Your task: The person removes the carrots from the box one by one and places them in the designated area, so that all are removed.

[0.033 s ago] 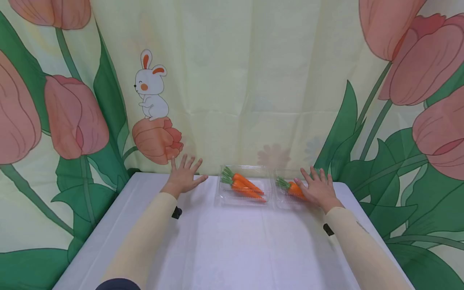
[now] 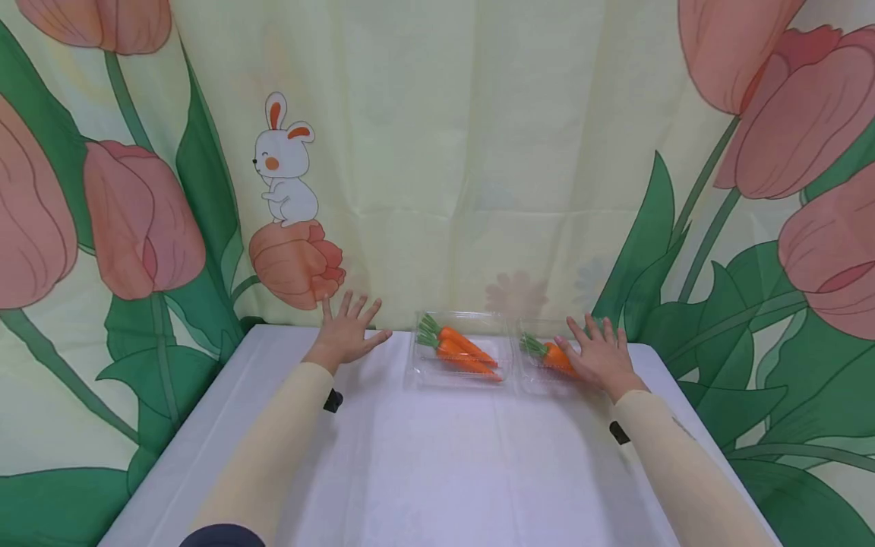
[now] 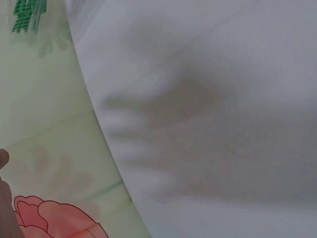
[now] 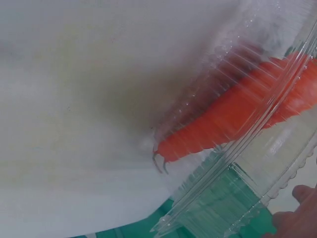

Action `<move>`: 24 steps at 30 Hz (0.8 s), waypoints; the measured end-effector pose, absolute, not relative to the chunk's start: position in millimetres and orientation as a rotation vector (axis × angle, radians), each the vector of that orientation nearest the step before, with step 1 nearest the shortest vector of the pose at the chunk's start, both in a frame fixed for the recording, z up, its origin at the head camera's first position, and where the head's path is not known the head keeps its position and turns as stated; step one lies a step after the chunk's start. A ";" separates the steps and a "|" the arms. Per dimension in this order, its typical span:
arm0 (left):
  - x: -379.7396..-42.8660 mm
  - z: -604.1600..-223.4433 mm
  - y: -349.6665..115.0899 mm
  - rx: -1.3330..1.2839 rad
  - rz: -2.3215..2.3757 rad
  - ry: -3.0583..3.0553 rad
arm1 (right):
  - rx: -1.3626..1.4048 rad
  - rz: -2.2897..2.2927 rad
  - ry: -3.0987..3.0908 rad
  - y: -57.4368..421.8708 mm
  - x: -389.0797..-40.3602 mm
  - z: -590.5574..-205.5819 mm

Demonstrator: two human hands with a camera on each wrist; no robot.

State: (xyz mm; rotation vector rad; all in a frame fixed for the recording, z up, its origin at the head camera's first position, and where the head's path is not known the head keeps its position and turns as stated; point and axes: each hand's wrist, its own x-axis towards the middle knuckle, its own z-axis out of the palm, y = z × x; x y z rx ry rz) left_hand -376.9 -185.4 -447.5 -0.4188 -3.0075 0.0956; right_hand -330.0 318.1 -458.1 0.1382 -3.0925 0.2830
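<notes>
My left hand [image 2: 344,339] hovers with its fingers spread over the back left of the white table, holding nothing. In the left wrist view its shadow falls on the cloth, and only fingertips [image 3: 4,158] show at the left edge. To its right, a clear plastic clamshell box [image 2: 422,374] holds two orange carrots [image 2: 472,349] with green tops. My right hand [image 2: 604,362], fingers spread, overlaps the right part of a second clear box [image 2: 529,382], where a carrot [image 2: 555,355] is partly hidden. The right wrist view shows that carrot's tapered end [image 4: 218,119] through the ribbed plastic.
A white cloth covers the table [image 2: 437,463]. Right behind its back edge hangs a pale yellow curtain [image 2: 424,167] printed with large tulips and a rabbit [image 2: 290,197]. Both boxes stand side by side near that back edge.
</notes>
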 end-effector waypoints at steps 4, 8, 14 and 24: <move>-377.9 -448.6 -186.2 -0.413 0.103 -3.010 | 0.134 0.289 -3.101 317.0 -330.2 -457.0; -378.1 -448.8 -183.6 -0.411 0.038 -3.031 | 0.156 0.291 -3.105 314.6 -329.9 -453.8; -377.3 -447.0 -174.5 -0.393 -0.170 -3.049 | 0.235 0.254 -3.080 309.7 -332.3 -450.7; -372.9 -464.0 -150.1 -0.279 -0.815 -3.007 | 0.337 0.277 -2.890 295.4 -331.6 -445.6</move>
